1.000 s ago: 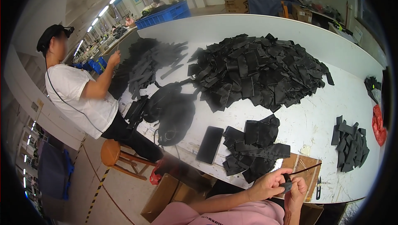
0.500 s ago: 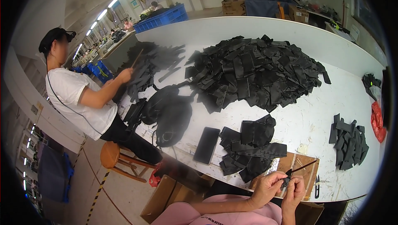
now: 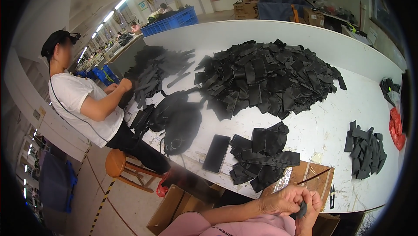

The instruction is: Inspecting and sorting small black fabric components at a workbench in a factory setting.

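Observation:
My left hand (image 3: 281, 200) and my right hand (image 3: 310, 205) meet at the table's near edge. Both have their fingers closed on one small black fabric piece (image 3: 301, 210), mostly hidden between them. Just beyond the fingers a thin brown stick (image 3: 315, 175) slants over a brown board (image 3: 300, 175); I cannot tell whether a hand touches it. A pair of small black thread snips (image 3: 332, 197) lies right of the board. Left of the board is a small heap of flat black fabric pieces (image 3: 265, 153).
A large mound of black fabric pieces (image 3: 270, 77) covers the table's far middle. A smaller pile (image 3: 366, 151) sits at the right. A phone (image 3: 216, 153) and a black bag (image 3: 183, 125) lie to the left. A co-worker (image 3: 87, 92) stands left, beside a wooden stool (image 3: 116, 162).
My hands have drawn nearer to me with the fabric piece, which now shows below the stick instead of at its near end. The co-worker's hands have shifted left and down.

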The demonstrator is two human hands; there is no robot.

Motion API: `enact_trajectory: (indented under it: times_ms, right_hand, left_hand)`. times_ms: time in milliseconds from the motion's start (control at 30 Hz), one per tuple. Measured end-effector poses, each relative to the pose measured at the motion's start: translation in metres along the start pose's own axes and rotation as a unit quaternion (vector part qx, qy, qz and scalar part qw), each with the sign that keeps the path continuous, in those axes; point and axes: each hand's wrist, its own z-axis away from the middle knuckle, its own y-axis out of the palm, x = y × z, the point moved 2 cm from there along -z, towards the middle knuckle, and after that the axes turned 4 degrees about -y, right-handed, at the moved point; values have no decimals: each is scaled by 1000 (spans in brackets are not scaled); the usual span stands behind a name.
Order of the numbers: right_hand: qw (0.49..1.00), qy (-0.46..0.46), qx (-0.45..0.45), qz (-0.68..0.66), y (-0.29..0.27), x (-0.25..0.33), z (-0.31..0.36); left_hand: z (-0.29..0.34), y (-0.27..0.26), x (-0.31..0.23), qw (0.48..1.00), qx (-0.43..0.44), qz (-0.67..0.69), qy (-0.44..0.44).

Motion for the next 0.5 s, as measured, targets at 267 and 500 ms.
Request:
enact_trajectory:
  times_ms: [267,500]
  right_hand:
    - [992,-93,-43,77,-9,12,-2]
    - [913,-253,5,320,16,63,-14]
  left_hand:
    - [-7,5,8,979,-92,-147,106]
    - [-14,26,-16,849,-230,-377,291]
